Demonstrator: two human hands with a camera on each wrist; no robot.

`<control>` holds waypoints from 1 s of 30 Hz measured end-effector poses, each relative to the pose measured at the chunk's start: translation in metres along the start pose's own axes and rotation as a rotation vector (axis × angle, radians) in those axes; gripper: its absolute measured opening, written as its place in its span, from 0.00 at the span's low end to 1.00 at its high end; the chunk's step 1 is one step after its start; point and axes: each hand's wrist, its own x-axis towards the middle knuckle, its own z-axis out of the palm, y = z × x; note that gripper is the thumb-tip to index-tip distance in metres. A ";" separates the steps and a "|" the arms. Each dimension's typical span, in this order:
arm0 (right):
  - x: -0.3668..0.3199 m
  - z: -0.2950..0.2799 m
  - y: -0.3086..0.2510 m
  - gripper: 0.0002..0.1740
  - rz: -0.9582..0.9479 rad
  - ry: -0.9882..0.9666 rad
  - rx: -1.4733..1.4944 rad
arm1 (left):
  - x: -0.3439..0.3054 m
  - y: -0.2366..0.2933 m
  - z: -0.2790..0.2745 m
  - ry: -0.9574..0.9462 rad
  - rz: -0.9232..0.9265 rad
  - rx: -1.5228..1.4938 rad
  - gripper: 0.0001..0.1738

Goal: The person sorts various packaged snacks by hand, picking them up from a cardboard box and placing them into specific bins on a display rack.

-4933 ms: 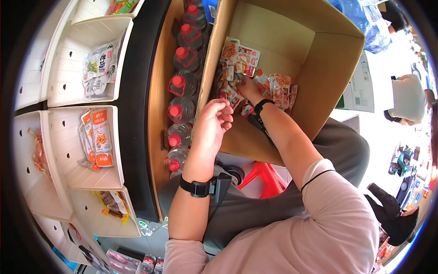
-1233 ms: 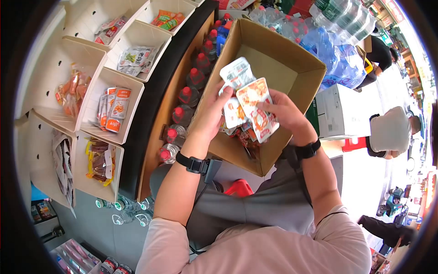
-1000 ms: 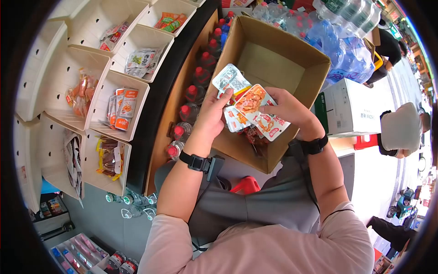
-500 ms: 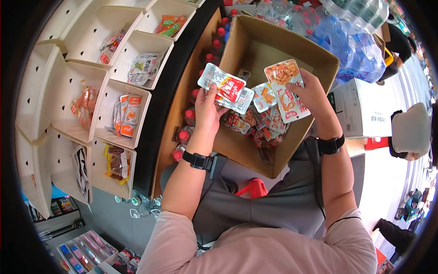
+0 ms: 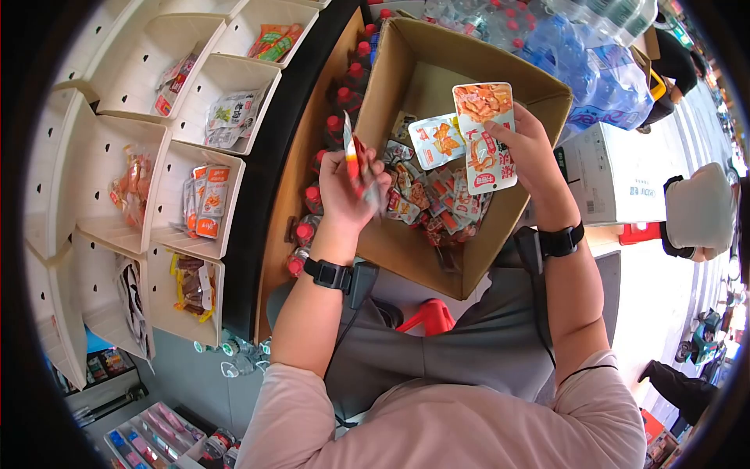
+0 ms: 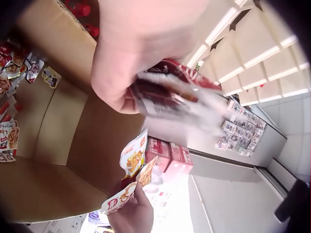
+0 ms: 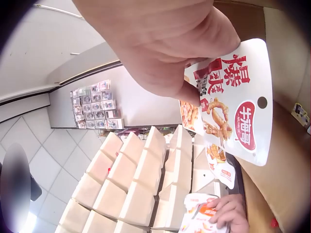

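My left hand (image 5: 341, 202), over the left rim of a cardboard box (image 5: 414, 267), grips red and silver snack packets (image 5: 356, 166) turned almost edge-on. They blur in the left wrist view, where the hand's fingers curl over them. On the box's right side my right hand (image 5: 537, 155) pinches a long white snack packet (image 5: 484, 148) with a picture of orange food, thumb across its front. A smaller white packet (image 5: 435, 141) fans out to its left, partly behind it. Beneath both hands, several loose snack packets (image 5: 445, 207) lie in the box's near part.
Cream bins (image 5: 191, 199) holding bagged snacks stand in rows on the left. Red-capped bottles (image 5: 344, 98) line the gap between the wooden shelf side and the box. Blue-wrapped bottles (image 5: 598, 86) and a white carton (image 5: 617, 176) are at right. Another person (image 5: 701, 211) is farther right.
Earlier the right hand reached into the box; later both hands held packets together over it. The hands have since parted, the left turning its packets from face-up to edge-on.
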 end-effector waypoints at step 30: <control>-0.006 0.038 0.011 0.18 -0.080 0.000 0.135 | 0.002 -0.022 -0.002 -0.228 -0.056 -0.077 0.22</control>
